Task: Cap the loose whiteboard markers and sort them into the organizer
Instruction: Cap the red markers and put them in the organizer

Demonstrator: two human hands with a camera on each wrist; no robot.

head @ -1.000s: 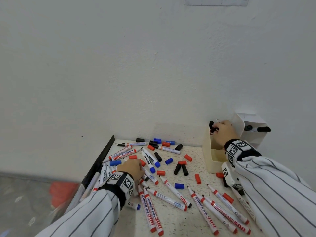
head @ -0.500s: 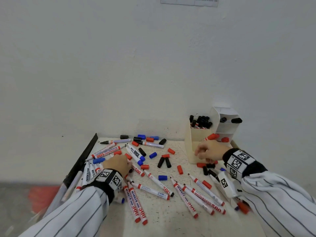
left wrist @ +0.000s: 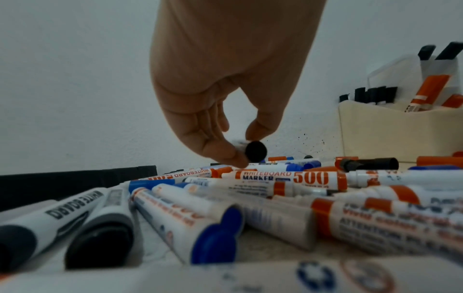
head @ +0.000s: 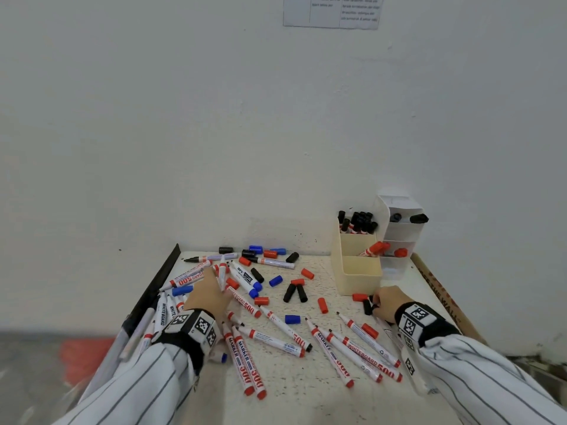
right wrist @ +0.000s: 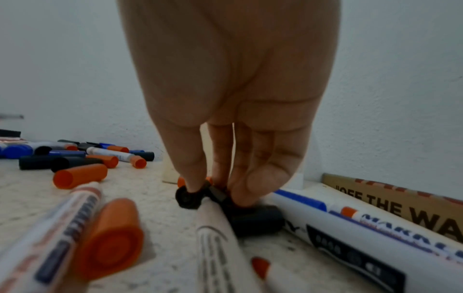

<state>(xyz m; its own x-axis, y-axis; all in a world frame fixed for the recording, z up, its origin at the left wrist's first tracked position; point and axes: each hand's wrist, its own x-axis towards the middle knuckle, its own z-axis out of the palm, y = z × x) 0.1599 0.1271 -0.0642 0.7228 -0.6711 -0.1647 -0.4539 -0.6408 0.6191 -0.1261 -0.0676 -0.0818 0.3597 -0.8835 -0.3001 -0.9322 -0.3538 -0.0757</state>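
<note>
At far right, the organizer holds a cluster of black markers and a few red; most markers lie loose on the surface. Left hand pinches a black marker; right hand pinches a black cap.

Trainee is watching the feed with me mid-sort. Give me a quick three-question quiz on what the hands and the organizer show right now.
1. True or false: the left hand pinches a marker with a black end.
2. Which colour does the organizer's rear compartment hold? A red, B black, C blue.
3. Fill in: the right hand's fingers pinch a ___ cap on the table.

Key: 1 true; 2 B; 3 black.
</note>
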